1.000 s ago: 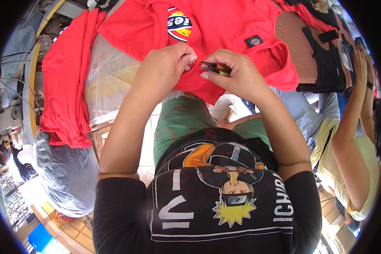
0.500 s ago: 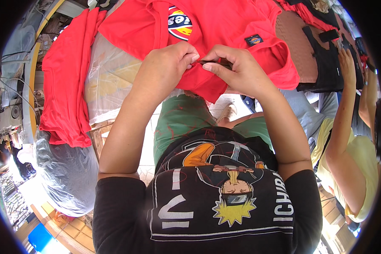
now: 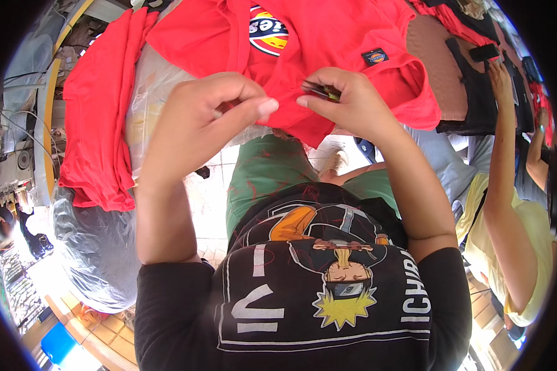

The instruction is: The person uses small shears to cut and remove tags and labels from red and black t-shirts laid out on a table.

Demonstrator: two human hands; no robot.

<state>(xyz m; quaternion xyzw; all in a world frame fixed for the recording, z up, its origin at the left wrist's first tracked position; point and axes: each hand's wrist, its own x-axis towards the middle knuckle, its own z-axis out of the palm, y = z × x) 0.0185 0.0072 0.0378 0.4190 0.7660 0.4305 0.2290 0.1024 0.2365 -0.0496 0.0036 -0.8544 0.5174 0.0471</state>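
Observation:
A red garment with a round printed patch and a small dark label lies spread over the table before me, its near edge hanging towards my lap. In my right hand is a pair of small dark thread snips, the tips pointing left above the cloth. My left hand is raised off the garment to the left, thumb and forefinger pinched together. Whatever the pinch holds, if anything, is too small to make out.
More red cloth hangs over the table's left side, by clear plastic sheeting. A plastic-wrapped bundle stands lower left. To the right, a person in a yellow top reaches toward dark garments and a black object.
My left hand has let go of the red cloth and moved left and nearer to me, still pinched. The right hand has stayed close to its place, and the snips now show more plainly.

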